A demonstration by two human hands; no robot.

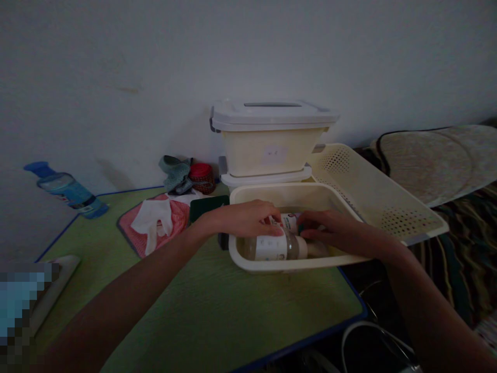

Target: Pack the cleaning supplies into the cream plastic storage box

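Note:
A cream plastic bin (pixel 287 265) stands uncovered on the table, with both my hands reaching into it. Inside lies a clear bottle (pixel 272 246) with a white label, on its side, its neck toward the right. Behind it is a red-and-white labelled item (pixel 289 221), partly covered by my fingers. My left hand (pixel 250 217) is closed, the fingers bent over the red-and-white item and the thumb by the clear bottle. Opposite it, my right hand (pixel 334 228) has its fingers curled close to a small dark green thing (pixel 301 228); its grip is partly hidden.
A lidded box (pixel 272 150) stands behind the bin, and a perforated cream basket (pixel 373 191) lies to the right. Leftward are a pink cloth (pixel 180 220), a red-lidded jar (pixel 202 178), a dark green box (pixel 207 206) and a blue bottle (pixel 73 192). The green table (pixel 233 311) has a blue edge.

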